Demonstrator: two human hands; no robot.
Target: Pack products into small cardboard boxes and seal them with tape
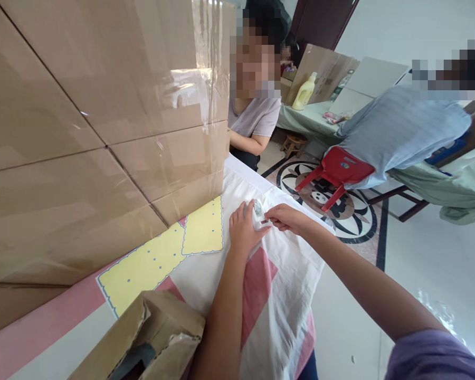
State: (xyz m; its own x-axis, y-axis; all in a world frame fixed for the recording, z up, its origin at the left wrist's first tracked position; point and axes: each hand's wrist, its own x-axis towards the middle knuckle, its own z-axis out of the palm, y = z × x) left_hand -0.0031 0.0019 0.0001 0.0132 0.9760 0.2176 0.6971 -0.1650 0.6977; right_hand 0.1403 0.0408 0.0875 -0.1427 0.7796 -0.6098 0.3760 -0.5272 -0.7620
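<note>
A small, clear and whitish plastic packet (258,210) is on the cloth-covered table near its far edge; its contents are too small to make out. My left hand (243,228) steadies it from the left, with the thumb on the near side and the fingers on the far side. From the right, my right hand (284,217) pinches the packet's edge between thumb and bent fingers. Two yellow cards with scalloped blue edges, a larger one (142,266) and a smaller one (203,227), lie left of my hands, partly overlapping.
Large taped cardboard boxes (103,95) form a wall on the left. An opened carton (170,316) stands close in front of me. Across the table sits a person (257,119). Beyond are a red plastic chair (340,171) and a covered table with a yellow bottle (304,92).
</note>
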